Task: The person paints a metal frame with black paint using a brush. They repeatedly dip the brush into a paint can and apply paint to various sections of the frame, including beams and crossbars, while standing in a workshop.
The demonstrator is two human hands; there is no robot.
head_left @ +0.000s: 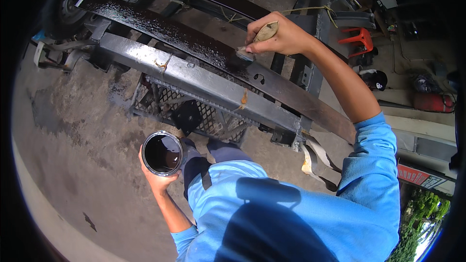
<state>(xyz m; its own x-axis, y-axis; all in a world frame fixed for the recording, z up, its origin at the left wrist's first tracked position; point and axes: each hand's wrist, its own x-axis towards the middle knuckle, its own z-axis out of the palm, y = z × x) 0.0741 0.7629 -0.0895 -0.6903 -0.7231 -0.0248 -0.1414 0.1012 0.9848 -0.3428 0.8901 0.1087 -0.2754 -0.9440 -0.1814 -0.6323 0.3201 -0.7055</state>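
Observation:
My left hand [160, 180] is wrapped round an open can of dark paint [163, 153], held upright near my left hip. In my right hand [284, 34] is a paintbrush [266, 31] with a pale handle, gripped between thumb and fingers. Its bristle end touches or sits just over a long dark metal beam [194, 43]. Left of the brush the beam looks wet and glossy black; to the right it is duller brown, with small holes [259, 78] close to the brush. Part of the brush is hidden by my fingers.
A grey steel rail [189, 72] with tied straps runs in front of the beam, a mesh panel [223, 116] below it. At far left stands a wheel [73, 7]. An orange chair [357, 41] and a red cylinder [433, 102] lie to the right.

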